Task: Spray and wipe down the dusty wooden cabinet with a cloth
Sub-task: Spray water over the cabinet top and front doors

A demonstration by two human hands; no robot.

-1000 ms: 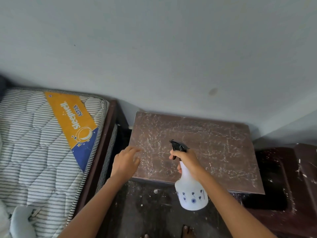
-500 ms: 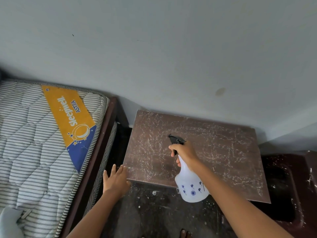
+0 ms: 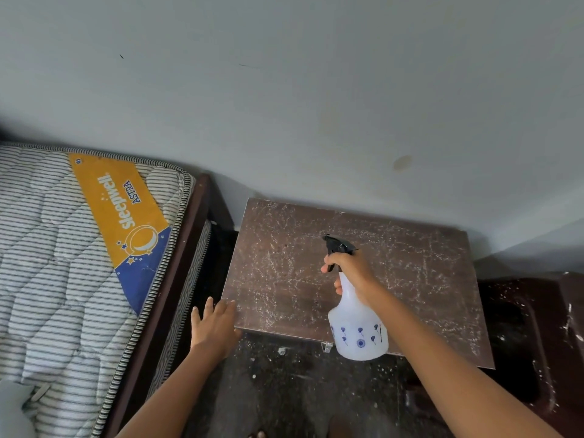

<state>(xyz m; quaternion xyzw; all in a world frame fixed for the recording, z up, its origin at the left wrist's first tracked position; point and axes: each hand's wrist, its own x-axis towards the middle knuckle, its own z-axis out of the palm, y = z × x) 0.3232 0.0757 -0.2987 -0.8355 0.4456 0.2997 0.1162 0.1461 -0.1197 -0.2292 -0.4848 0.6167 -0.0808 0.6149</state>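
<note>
1. Left hand [image 3: 215, 327] has slid to the dusty brown wooden cabinet's [image 3: 426, 279] front-left corner, fingers straight, empty.
2. Right hand [image 3: 350, 273] grips the white plastic spray bottle [image 3: 357, 330] over the top's middle.
3. Spraying step: next, squeeze the trigger across the dust.

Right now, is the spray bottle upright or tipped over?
Roughly upright, leaning slightly: the right hand grips the spray bottle at its neck, black nozzle on top, base lowest, over the dusty cabinet top.
</note>
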